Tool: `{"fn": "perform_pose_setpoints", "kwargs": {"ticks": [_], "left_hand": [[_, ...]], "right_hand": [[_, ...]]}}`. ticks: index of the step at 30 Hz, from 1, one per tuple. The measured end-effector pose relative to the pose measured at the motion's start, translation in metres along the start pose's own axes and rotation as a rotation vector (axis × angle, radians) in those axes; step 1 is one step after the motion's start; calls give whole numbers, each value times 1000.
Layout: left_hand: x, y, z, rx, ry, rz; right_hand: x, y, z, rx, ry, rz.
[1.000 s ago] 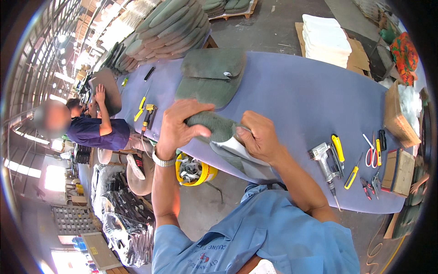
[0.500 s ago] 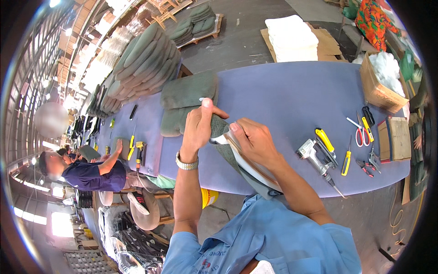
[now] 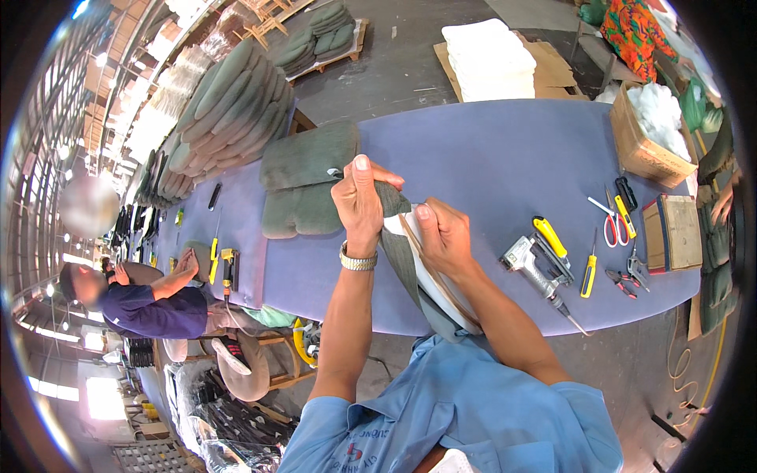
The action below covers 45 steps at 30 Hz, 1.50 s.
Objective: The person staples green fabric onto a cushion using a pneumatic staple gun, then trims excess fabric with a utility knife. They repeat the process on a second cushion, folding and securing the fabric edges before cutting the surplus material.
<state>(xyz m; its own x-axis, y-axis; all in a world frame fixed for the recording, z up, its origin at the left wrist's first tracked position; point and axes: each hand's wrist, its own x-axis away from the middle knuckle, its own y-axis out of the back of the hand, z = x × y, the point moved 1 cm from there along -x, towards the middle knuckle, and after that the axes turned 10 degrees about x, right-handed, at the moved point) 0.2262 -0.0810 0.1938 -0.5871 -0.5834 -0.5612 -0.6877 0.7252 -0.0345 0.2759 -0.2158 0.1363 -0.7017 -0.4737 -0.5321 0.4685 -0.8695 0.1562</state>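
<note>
Centrally: left hand [image 3: 359, 201] gripping green cover [image 3: 392, 201], pulling it over top of panel [image 3: 430, 272]; right hand [image 3: 443, 236] pinching cover edge against panel's white face. Panel stands tilted at near edge of table [image 3: 489, 158]. Judged part done: upper end covered, white face below bare, fastening apparently left. Stapler [image 3: 536, 264] lies just right, untouched; screwdriver [image 3: 587, 274], scissors [image 3: 609, 225] beyond. Finished cushions [image 3: 303, 185] behind.

cushion cover [image 3: 394, 236]: matt grey-green cloth | table [image 3: 489, 158]: smooth matt purple | staple gun [image 3: 530, 260]: dull metal
</note>
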Motion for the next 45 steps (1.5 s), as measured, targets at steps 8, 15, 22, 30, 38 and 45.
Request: {"fn": "perform_pose_setpoints", "kwargs": {"ticks": [8,15,22,30,38,45], "left_hand": [[-22,-1,35,47,-13,-8],[-45,18,74,83,159,33],[-40,43,91,121,300,45],[-31,41,82,-16,375,6],[22,2,27,-408,-195,140],[15,-1,32,-373,-135,74]], "right_hand": [[-17,-15,-20,85,-55,-68],[-25,-37,-23,204,-84,-16],[-33,-50,-22,326,-12,142],[-47,-49,-58,-61,-174,277],[-34,-23,-57,-247,-251,103],[-29,-12,-47,-104,-268,154]]}}
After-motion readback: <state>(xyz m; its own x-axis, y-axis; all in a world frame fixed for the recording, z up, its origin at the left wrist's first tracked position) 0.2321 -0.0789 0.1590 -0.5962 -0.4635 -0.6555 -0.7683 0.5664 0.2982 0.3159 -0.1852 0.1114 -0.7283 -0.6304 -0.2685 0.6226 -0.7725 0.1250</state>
